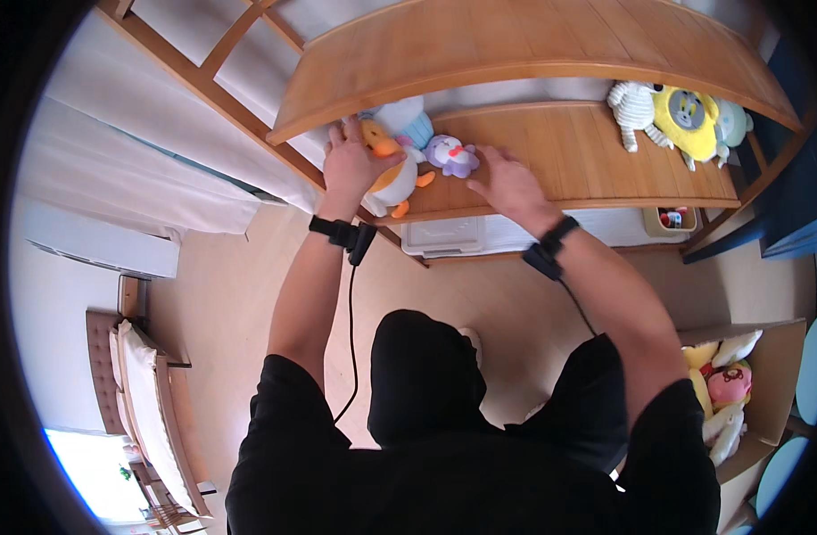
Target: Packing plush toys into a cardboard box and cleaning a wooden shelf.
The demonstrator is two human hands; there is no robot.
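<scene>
A white and yellow plush duck [392,185] with orange bill and feet sits at the left end of the wooden shelf. My left hand [350,165] grips it, thumb across its front and fingers along its left side. Right of the duck is a small purple and white plush toy [451,156] with a red bow. My right hand [513,185] is beside that toy's right side, thumb and fingers apart, with nothing in it. Behind the duck stands a light-blue and white plush [401,120], partly hidden by the duck and the upper board.
An upper shelf board [515,40] overhangs the toys. At the shelf's right end sit a striped plush [633,114] and a yellow plush [683,116]. A lidded white bin [444,236] and a small basket [670,221] are below. A cardboard box [777,383] of plush toys stands lower right.
</scene>
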